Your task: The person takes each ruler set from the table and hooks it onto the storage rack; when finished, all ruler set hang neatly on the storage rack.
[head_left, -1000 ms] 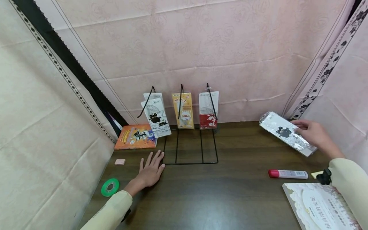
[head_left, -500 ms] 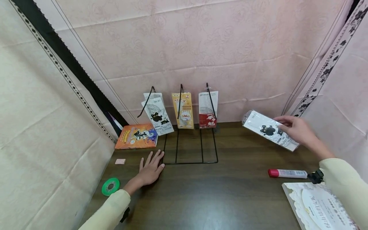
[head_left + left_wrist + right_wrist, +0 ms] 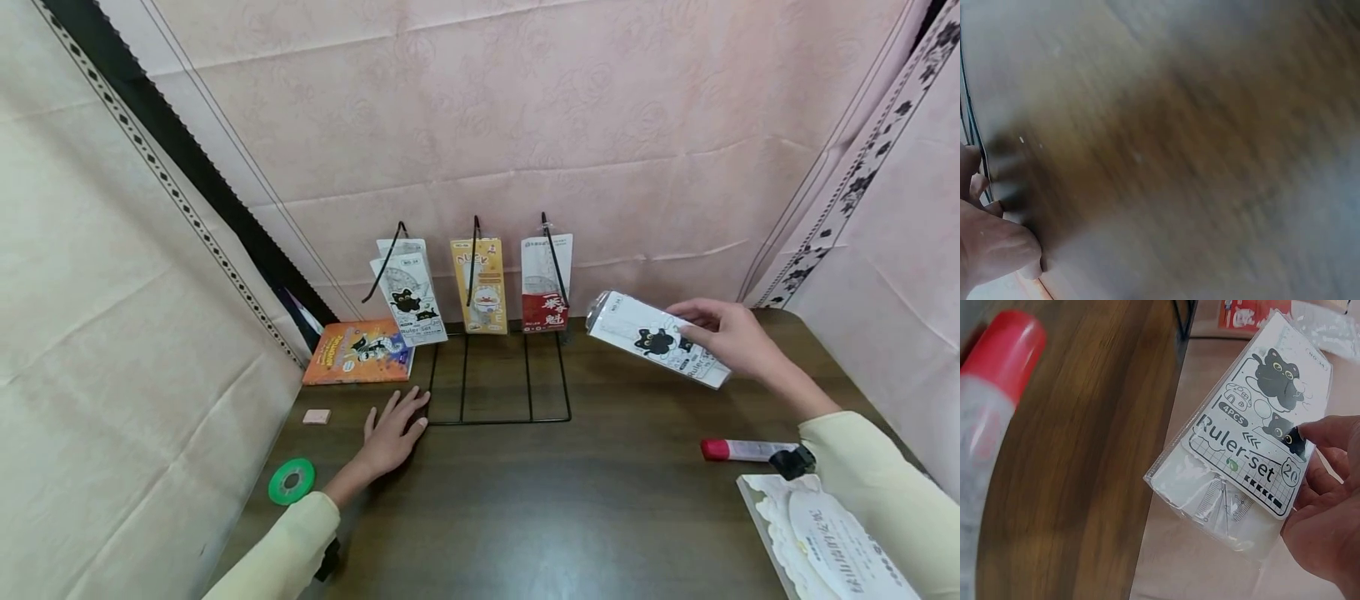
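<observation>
My right hand (image 3: 723,333) pinches a clear-bagged ruler set (image 3: 654,340) by its right side, thumb on top, above the table's back right. Its card shows black cats and the words "Ruler-set" in the right wrist view, with clear rulers (image 3: 1222,503) below the card. My left hand (image 3: 390,437) lies with spread fingers at the front left corner of a black wire rack (image 3: 498,423). From the rack's hooks hang a similar ruler set (image 3: 412,304) at left, a yellow packet (image 3: 480,287) in the middle and a red and white packet (image 3: 545,287) at right.
An orange book (image 3: 356,354) lies left of the rack, with a pink eraser (image 3: 317,417) and a green tape roll (image 3: 291,482) nearer me. At right are a red-capped tube (image 3: 738,450) and a white decorated book (image 3: 817,533). Cloth (image 3: 525,108) walls the back and sides.
My right hand has carried the ruler set leftward, closer to the rack. The left hand stays by the rack's corner, and the hanging ruler set has swung slightly.
</observation>
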`<action>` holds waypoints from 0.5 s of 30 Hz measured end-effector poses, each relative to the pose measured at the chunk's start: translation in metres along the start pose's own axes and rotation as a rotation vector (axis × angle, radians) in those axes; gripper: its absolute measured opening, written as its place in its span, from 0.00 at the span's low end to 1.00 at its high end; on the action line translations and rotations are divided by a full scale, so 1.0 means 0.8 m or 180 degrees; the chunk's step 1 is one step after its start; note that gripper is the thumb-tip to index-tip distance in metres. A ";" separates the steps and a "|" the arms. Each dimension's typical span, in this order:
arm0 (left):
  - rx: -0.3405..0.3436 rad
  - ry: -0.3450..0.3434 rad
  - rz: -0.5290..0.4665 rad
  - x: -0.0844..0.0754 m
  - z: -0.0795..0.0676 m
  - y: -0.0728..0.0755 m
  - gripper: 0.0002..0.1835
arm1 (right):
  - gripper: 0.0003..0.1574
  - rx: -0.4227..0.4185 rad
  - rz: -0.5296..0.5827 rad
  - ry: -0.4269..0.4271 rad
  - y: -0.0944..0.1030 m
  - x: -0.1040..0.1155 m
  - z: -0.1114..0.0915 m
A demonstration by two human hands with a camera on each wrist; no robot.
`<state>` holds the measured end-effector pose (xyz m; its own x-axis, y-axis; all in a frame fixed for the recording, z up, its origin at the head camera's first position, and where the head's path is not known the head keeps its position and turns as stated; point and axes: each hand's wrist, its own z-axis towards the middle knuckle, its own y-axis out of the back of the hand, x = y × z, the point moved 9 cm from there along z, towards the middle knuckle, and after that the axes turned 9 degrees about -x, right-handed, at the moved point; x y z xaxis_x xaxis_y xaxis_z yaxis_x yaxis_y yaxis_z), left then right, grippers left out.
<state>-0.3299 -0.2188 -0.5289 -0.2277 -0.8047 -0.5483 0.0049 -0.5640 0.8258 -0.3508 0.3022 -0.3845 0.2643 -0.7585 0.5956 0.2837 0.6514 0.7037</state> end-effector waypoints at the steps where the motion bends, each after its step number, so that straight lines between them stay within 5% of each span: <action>1: 0.0013 -0.0003 0.0005 0.000 0.000 0.000 0.26 | 0.15 0.0005 0.0025 0.0027 -0.002 0.003 0.001; 15: -0.0104 -0.0059 0.0133 -0.002 -0.002 0.000 0.26 | 0.15 0.0053 0.0342 0.0154 -0.026 0.035 0.001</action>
<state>-0.3280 -0.2182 -0.5281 -0.2445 -0.8243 -0.5106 0.0465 -0.5359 0.8430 -0.3497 0.2673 -0.3818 0.3366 -0.6823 0.6490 0.2362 0.7283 0.6432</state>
